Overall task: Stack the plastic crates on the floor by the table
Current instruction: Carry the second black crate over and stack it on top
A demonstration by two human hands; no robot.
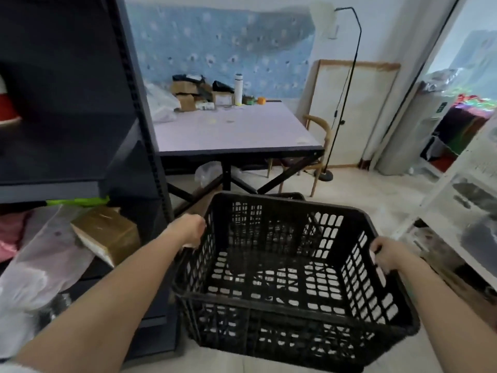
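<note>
Black perforated plastic crate [290, 267] was up off the pale floor [376, 208] in front of you, just short of the lilac-topped table with black legs [236, 130]. Your left hand [188, 230] was closed on its left rim, your right hand [387, 258] closed on the right rim. Second black crate's rim [289, 195] showed just behind it, near the table. Stacking not done yet; lowering onto that one looked like what remained.

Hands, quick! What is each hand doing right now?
Left hand: closed on the left rim of the black crate.
Right hand: closed on the crate's right rim.
</note>
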